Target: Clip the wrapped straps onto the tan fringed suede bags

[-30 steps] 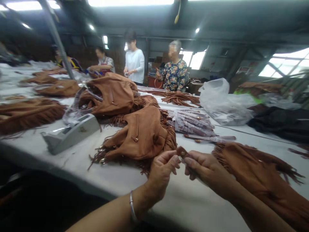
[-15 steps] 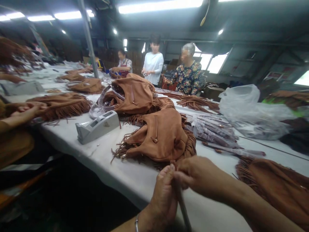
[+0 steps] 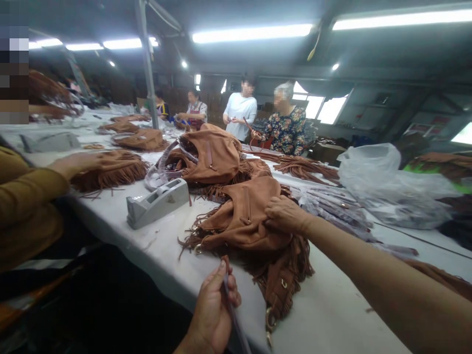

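Observation:
My left hand (image 3: 216,307) is closed around a narrow strap (image 3: 225,264) near the table's front edge. The strap's brown end sticks up past the thumb, and the length below looks wrapped in clear film. Farther forward, my right hand (image 3: 285,215) grips the side of a brown fringed bag (image 3: 236,214), its fingertips curled into the material. The bag lies flat with a zip on its upper face. From under its near side hangs a fringed brown piece (image 3: 280,290) with metal rings; whether it belongs to the same bag I cannot tell.
A grey tape dispenser (image 3: 158,204) stands left of the bag. Behind are more brown bags (image 3: 212,155). Film-wrapped straps (image 3: 332,206) and a clear plastic bag (image 3: 391,189) lie to the right. A co-worker's sleeve (image 3: 33,189) reaches in at left; people stand across the table.
My right hand has left the strap and moved forward onto the bag. My left hand, still holding the strap, has shifted left. The ringed, fringed piece now shows at the bag's near side.

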### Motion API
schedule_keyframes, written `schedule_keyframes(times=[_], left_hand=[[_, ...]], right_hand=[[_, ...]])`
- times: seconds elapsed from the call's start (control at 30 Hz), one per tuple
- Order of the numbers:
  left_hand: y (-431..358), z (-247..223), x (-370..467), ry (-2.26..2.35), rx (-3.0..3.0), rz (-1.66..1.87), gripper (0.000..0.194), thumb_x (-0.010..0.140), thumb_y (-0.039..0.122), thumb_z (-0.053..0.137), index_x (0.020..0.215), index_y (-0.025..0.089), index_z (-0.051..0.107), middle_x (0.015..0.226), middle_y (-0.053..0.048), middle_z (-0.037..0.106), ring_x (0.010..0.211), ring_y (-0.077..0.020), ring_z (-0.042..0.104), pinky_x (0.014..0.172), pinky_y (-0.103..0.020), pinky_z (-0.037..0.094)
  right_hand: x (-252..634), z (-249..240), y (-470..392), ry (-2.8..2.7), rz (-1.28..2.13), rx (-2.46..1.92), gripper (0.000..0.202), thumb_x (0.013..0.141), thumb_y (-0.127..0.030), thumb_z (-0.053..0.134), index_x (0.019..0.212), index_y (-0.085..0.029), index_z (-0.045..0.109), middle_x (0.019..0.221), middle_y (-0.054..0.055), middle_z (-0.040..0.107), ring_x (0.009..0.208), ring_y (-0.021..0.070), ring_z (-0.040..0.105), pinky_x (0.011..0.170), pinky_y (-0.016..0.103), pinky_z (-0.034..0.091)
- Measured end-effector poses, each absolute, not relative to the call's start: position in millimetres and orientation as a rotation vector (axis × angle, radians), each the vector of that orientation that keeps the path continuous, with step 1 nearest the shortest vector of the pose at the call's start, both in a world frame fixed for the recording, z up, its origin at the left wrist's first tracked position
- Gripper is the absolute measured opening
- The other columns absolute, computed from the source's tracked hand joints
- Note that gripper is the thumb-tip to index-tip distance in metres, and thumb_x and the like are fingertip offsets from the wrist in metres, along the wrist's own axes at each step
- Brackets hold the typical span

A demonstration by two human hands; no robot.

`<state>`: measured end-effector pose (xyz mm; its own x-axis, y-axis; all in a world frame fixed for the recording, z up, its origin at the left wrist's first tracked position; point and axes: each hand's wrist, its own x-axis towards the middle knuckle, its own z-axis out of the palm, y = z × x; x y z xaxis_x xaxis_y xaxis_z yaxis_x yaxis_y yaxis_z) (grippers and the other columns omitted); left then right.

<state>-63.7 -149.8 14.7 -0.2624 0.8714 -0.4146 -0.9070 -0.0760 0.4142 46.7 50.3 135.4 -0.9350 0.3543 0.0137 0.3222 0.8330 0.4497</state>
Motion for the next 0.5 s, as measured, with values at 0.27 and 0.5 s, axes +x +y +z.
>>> schedule_keyframes(times=[0.27,0.5], left_hand=[[-138.0,21.9,-67.4,0.712,-0.007,1.682,0.014,0.08,0.026,0.06,0.085,0.016,0.052,0.055,0.005,0.046,0.04,-0.003,0.038,0.041,-0.014,0.03],[-126.1,16.1,-49.9,0.734,0.136,1.512,0.02,0.076,0.028,0.064,0.084,0.016,0.051,0.056,0.005,0.049,0.04,-0.0026,0.04,0.04,-0.013,0.031]], right_hand=[[106.1,226.8,-32.8,3.002,1.3,0.744,0.029,0.085,-0.037,0.044,0.062,-0.021,0.052,0.067,0.008,0.054,0.072,0.0228,0.047,0.069,0.039,0.032],[225.7,134.7,-75.9,2.821,0.546,1.478,0.023,0.077,-0.037,0.047,0.057,-0.026,0.053,0.061,0.007,0.059,0.056,0.022,0.054,0.054,0.036,0.036]])
